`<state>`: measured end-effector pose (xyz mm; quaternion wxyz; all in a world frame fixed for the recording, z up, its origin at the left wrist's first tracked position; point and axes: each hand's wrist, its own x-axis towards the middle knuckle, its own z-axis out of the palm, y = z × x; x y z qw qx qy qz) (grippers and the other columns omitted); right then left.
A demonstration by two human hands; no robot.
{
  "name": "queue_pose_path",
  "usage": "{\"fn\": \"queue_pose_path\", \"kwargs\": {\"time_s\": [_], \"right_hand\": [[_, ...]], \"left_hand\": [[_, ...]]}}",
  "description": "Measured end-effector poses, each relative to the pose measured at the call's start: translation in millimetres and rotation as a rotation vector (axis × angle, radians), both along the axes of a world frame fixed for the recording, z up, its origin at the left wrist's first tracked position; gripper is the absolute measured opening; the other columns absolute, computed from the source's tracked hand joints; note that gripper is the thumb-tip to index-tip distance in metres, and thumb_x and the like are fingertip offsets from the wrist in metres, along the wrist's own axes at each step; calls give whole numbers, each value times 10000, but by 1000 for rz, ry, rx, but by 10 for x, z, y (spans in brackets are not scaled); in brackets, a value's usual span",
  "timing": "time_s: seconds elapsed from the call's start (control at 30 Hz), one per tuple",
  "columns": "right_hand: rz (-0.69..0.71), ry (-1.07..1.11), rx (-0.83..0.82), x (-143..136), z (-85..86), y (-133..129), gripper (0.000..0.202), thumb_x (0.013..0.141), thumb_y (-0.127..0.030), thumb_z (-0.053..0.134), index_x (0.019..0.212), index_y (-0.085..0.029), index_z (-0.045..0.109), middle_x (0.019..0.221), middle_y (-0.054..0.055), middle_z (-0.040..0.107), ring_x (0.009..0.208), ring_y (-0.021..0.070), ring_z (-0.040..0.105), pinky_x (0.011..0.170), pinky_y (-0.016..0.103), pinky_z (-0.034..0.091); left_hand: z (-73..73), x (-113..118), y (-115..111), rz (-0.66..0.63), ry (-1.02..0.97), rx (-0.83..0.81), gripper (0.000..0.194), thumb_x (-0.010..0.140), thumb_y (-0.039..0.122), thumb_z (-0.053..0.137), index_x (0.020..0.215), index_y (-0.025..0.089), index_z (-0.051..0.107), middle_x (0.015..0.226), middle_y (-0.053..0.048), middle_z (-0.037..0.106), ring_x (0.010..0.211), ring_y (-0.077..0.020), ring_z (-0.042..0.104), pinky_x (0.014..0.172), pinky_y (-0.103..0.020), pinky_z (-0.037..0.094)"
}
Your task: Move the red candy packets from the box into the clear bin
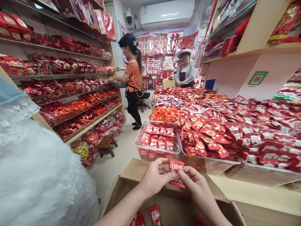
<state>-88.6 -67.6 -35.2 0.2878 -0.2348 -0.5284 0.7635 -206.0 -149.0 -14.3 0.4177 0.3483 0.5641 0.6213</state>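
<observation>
Between my hands is a small red packet (176, 168) with white lettering, upright above an open cardboard box (174, 204). My left hand (155, 177) pinches its left side, the thumb across its front. On the right side, my right hand (194, 180) grips the same packet with thumb and fingers. Inside the box lie a few more red packets (155, 215), partly hidden by my left forearm. Just beyond my hands, a clear plastic bin (138, 142) holds rows of similar red packets (161, 143).
Bins heaped with red packets (207, 135) cover the counter to the right. Shelves (58, 75) of packets line the left wall. A person in orange (134, 73) stands by them; another person (185, 73) is at the back. A wooden stool (107, 142) and white fluffy fabric (42, 166) are left.
</observation>
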Motion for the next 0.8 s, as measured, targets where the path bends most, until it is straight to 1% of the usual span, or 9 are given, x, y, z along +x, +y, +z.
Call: {"fn": "queue_pose_path", "kwargs": {"time_s": [0.1, 0.2, 0.33, 0.4, 0.47, 0.53, 0.63, 0.73, 0.8], "right_hand": [[1, 5, -17, -7, 1, 2, 207, 694, -358, 620, 718, -161, 563, 703, 13, 588, 680, 132, 535, 662, 257, 434], [-31, -30, 82, 6, -8, 16, 241, 721, -372, 584, 864, -185, 537, 824, 48, 594, 730, 155, 558, 668, 291, 464], [-114, -116, 814, 71, -43, 8, 380, 667, -297, 644, 1017, -226, 511, 1124, 117, 486, 875, 210, 544, 697, 333, 490], [-99, -129, 1200, 102, -36, 5, 278, 741, -204, 561, 1017, -226, 533, 1117, 108, 492, 961, 210, 514, 774, 337, 471], [-126, -107, 1405, 105, 22, 36, 237, 794, -123, 462, 1006, -206, 529, 1026, 96, 538, 964, 183, 515, 795, 313, 462], [-192, -72, 1495, 49, 146, 124, 195, 797, -107, 455, 966, -181, 517, 967, 94, 558, 925, 168, 530, 771, 286, 465], [-239, -84, 1559, -203, 400, 341, 90, 791, -141, 477, 871, -167, 509, 922, 86, 572, 876, 161, 541, 745, 269, 452], [-82, -266, 1625, -626, 583, 551, 42, 792, -153, 460, 773, -157, 497, 848, 71, 569, 781, 147, 545, 683, 241, 436], [87, -448, 1721, -915, 613, 636, 65, 791, -157, 451, 744, -151, 495, 806, 65, 560, 734, 150, 539, 654, 238, 419]], "left_hand": [[0, 5, 12, 22, -42, -6, 427, 599, 243, 711, 946, 109, 500, 695, -6, 586, 611, -90, 546, 588, -214, 417], [14, 0, 18, 63, -93, 16, 424, 630, 253, 690, 964, 116, 470, 713, -18, 598, 636, -98, 560, 618, -227, 424], [29, 3, 20, 116, -209, -33, 372, 660, 294, 661, 915, 145, 435, 751, -25, 604, 628, -97, 570, 577, -204, 422], [37, 0, 21, 103, -254, -83, 359, 650, 316, 665, 866, 165, 422, 742, -8, 594, 603, -90, 565, 530, -184, 414], [55, -45, 10, 85, -191, -115, 317, 678, 369, 623, 838, 175, 430, 682, 14, 575, 549, -86, 548, 476, -176, 398], [84, -162, -24, 117, 21, -90, 259, 732, 403, 548, 816, 171, 470, 628, 20, 556, 522, -86, 530, 468, -183, 392], [143, -462, -115, 367, 444, 13, 205, 779, 363, 488, 807, 164, 532, 656, 1, 572, 586, -104, 537, 548, -212, 414], [214, -813, -165, 602, 914, 2, 174, 799, 274, 457, 879, 169, 569, 820, -34, 619, 768, -150, 549, 681, -264, 425], [271, -1025, -119, 536, 1263, -82, 212, 818, 227, 412, 920, 162, 586, 936, -53, 622, 891, -173, 523, 796, -308, 393]]}}
